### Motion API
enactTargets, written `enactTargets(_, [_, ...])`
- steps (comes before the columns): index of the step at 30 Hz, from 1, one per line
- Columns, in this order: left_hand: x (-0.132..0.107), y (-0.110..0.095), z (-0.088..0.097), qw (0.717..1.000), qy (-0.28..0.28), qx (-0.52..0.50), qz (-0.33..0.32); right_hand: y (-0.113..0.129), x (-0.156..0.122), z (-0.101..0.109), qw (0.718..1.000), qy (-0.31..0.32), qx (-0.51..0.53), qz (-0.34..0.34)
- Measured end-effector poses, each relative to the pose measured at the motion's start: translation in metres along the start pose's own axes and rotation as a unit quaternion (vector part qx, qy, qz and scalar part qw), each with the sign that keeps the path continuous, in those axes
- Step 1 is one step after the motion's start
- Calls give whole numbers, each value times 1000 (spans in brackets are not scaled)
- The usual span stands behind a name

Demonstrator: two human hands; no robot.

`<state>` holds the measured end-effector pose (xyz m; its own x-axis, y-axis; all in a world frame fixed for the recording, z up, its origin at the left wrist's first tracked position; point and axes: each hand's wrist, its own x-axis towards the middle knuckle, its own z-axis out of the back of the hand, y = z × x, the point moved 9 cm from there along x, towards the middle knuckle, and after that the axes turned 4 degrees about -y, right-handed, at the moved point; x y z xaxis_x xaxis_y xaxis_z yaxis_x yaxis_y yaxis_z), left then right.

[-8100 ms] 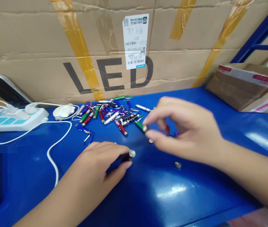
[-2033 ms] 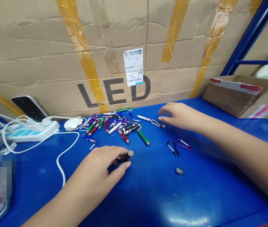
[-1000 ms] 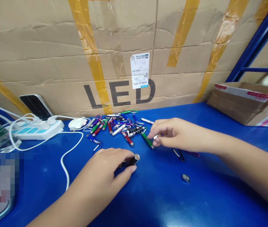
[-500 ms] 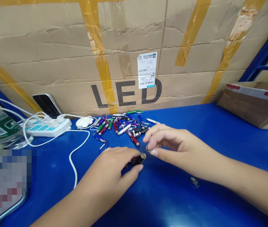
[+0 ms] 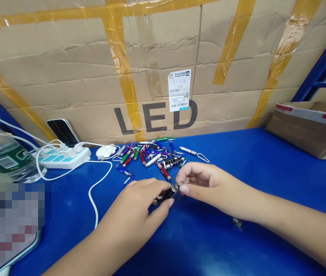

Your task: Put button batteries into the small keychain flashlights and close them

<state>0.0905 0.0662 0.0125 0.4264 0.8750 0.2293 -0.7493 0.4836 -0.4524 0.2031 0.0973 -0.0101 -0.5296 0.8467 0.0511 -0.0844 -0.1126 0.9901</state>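
Note:
My left hand [image 5: 140, 207] rests on the blue table [image 5: 266, 168], fingers closed round a small black keychain flashlight [image 5: 169, 193] whose silver end points right. My right hand [image 5: 206, 186] pinches a small silver piece against that end, so the two hands meet over the flashlight. Behind them lies a pile of several coloured keychain flashlights [image 5: 151, 155] with clips. A small silver cap [image 5: 237, 223] sits on the table beside my right forearm.
A large cardboard box marked LED [image 5: 157, 76] stands along the back. At the left are a white power strip [image 5: 65, 157] with white cables, a phone [image 5: 63, 132] and a water bottle [image 5: 4, 157]. A smaller cardboard box [image 5: 309, 124] sits at the right.
My right hand reached to the pile, then came back toward me and now touches the end of the flashlight in my left hand. My left hand stayed put.

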Motion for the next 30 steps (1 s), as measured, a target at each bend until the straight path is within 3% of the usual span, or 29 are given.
enactTargets(6, [-1,-4,-1,1000,4,2,-6,5,0,-1,998,12,-55,16])
enactTargets(19, [-2,-8,2,1000,12,-20,-15,34,-6,4,964,-28,-228,134])
enactTargets(30, [-3,-9,1,1000,15,-11,-21,44,-11,2,953,-38,-254,163])
